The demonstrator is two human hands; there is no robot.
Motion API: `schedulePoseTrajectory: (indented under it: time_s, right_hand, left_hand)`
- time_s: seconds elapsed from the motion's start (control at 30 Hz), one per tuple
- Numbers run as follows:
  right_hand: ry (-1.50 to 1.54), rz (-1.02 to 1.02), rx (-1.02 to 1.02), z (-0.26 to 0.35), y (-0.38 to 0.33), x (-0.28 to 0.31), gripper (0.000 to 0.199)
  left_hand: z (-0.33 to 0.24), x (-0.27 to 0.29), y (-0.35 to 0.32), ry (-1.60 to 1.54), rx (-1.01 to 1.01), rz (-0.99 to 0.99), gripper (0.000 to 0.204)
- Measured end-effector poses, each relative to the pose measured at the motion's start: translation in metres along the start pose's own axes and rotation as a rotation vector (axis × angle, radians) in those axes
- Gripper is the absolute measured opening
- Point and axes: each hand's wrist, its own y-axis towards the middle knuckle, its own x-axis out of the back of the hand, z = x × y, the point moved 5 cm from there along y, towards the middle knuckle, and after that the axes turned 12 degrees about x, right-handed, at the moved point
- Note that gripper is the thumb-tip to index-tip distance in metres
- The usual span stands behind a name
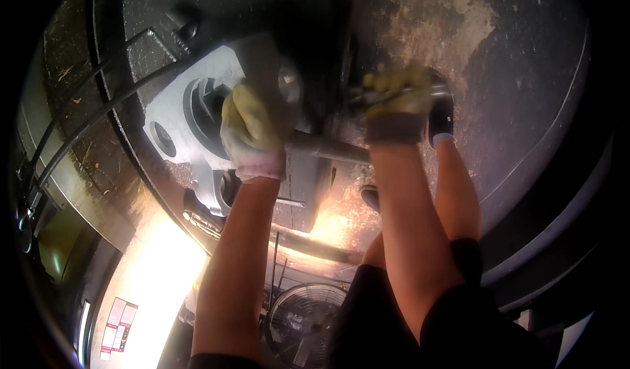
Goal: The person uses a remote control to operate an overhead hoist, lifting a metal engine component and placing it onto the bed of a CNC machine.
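A large grey metal casting (216, 67) with round bored holes lies left of centre. My left hand (252, 129), in a yellow and white work glove, rests over its big bore. Its fingers are curled; what they grip, if anything, is hidden behind the glove and blur. To the right, my right hand (397, 106) wears a similar glove and is smeared by motion. Its fingers wrap round a shiny bar-shaped metal tool (441, 92), whose kind I cannot make out. A grey round bar (331, 147) runs between the casting and my right forearm.
Dark cables (108, 106) cross the left side. A floor fan (307, 326) stands near the lower edge, with bright light at lower left. My shoe (441, 116) is on the worn, stained floor (440, 21). A thin metal rod (291, 202) juts out below my left hand.
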Motion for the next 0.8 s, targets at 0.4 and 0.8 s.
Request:
schedulePoseTrajectory:
  time_s: [0.4,0.8]
  right_hand:
    - [0.142,-0.030,-0.005,0.051,-0.002,-0.008,0.043]
    - [-0.123,-0.158,-0.367,-0.034,-0.042,-0.033,0.038]
  left_hand:
    - [0.009,0.000,-0.001,0.049,0.000,0.043,0.056]
    - [-0.029,0.011,-0.001,-0.075,0.121,0.044,0.051]
